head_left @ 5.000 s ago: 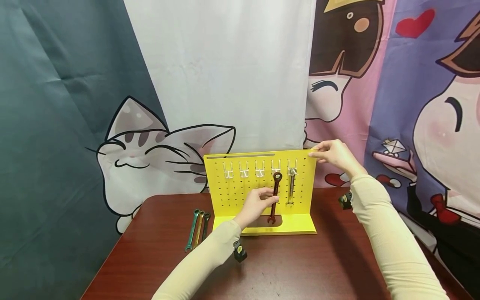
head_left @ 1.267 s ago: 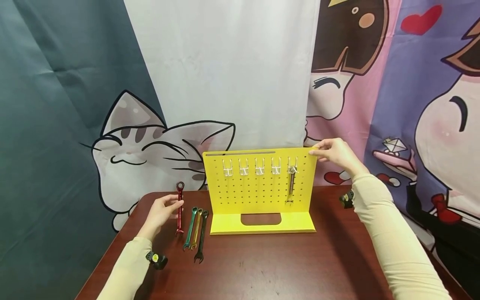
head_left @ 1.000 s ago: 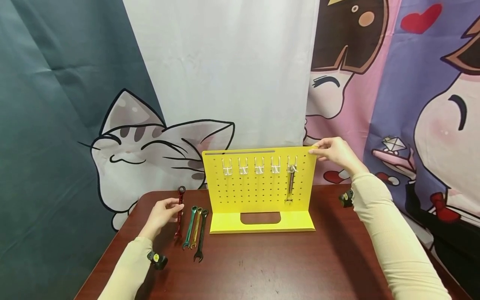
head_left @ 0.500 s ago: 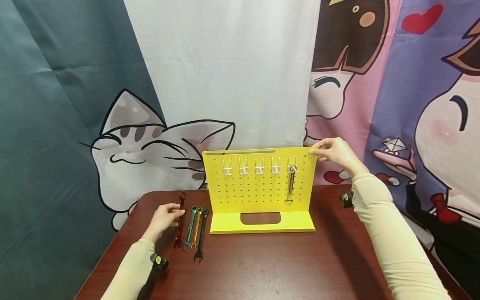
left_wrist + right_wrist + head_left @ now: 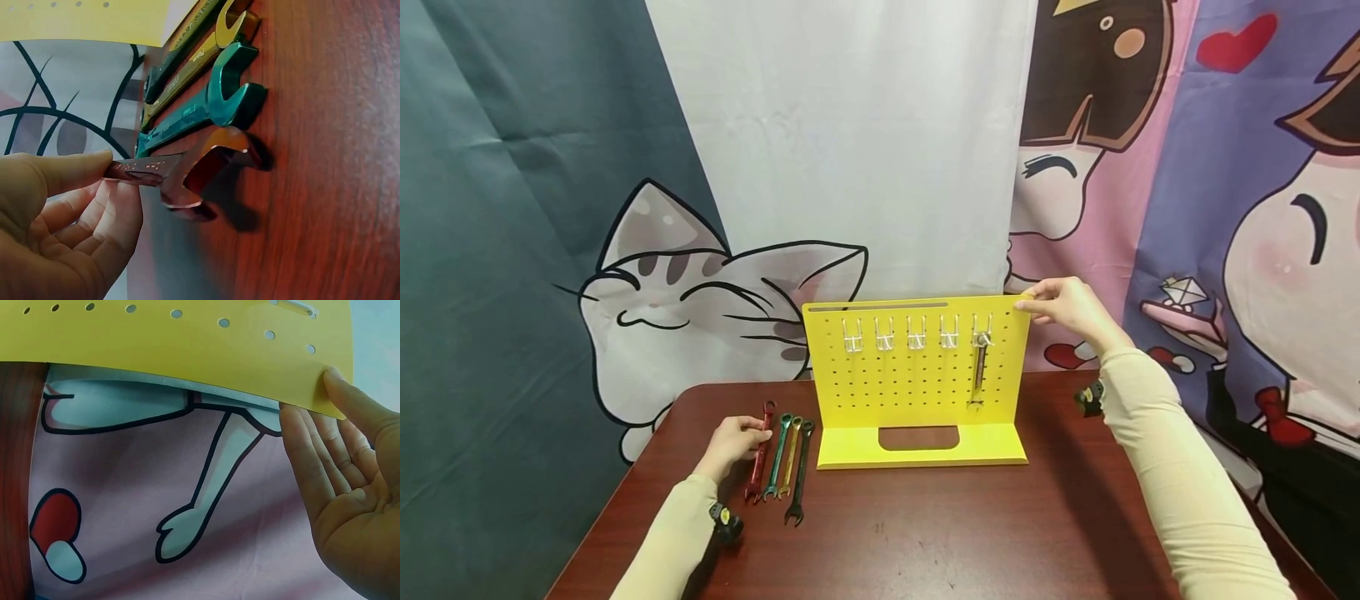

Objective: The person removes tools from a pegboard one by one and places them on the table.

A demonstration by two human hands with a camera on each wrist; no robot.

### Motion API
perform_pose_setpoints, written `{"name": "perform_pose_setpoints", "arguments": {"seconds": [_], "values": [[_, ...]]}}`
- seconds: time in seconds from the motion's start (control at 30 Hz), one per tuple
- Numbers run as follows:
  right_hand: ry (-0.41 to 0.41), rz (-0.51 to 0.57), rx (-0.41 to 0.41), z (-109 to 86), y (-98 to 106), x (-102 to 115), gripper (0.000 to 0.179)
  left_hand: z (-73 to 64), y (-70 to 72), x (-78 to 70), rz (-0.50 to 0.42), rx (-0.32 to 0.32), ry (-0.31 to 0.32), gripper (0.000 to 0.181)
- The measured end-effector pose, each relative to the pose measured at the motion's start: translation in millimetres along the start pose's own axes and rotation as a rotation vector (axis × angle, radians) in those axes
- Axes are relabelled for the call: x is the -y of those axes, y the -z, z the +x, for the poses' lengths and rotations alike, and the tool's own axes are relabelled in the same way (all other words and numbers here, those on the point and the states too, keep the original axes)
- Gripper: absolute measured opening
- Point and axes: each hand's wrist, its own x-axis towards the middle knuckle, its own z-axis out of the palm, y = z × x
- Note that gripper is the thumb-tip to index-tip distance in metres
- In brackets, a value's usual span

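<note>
My left hand (image 5: pixel 732 443) pinches a red wrench (image 5: pixel 761 457) between thumb and fingers, low over the table at the left. In the left wrist view the red wrench (image 5: pixel 187 172) has its open end tilted near the wood, a shadow beside it. To its right lie a green wrench (image 5: pixel 777 457), a gold wrench (image 5: pixel 790 458) and a black wrench (image 5: pixel 799 479), side by side. My right hand (image 5: pixel 1075 310) pinches the upper right corner of the yellow pegboard (image 5: pixel 917 383); in the right wrist view the thumb is on the pegboard's front (image 5: pixel 250 356), fingers behind.
A silver wrench (image 5: pixel 980 371) hangs from the rightmost hook of the pegboard. Several metal hooks (image 5: pixel 917 335) to its left carry nothing. The brown table (image 5: pixel 880 542) extends in front, and a printed curtain (image 5: pixel 850 150) hangs behind.
My left hand has carried the red wrench from the pegboard to the left side, then lowered it beside the green wrench. The black wrench came into full view. My right hand stays at the corner.
</note>
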Motion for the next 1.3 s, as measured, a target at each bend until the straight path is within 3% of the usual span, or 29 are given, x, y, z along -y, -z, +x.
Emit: {"name": "perform_pose_setpoints", "arguments": {"seconds": [0.47, 1.3], "values": [[0.003, 0.011, 0.002, 0.6, -0.2, 0.5, 0.038, 3.9, -9.3, 4.0, 0.031, -0.02, 0.021, 0.025], [-0.006, 0.025, 0.003, -1.2, -0.2, 0.9, 0.039, 6.8, -9.2, 11.6, 0.109, -0.04, 0.016, 0.023]]}}
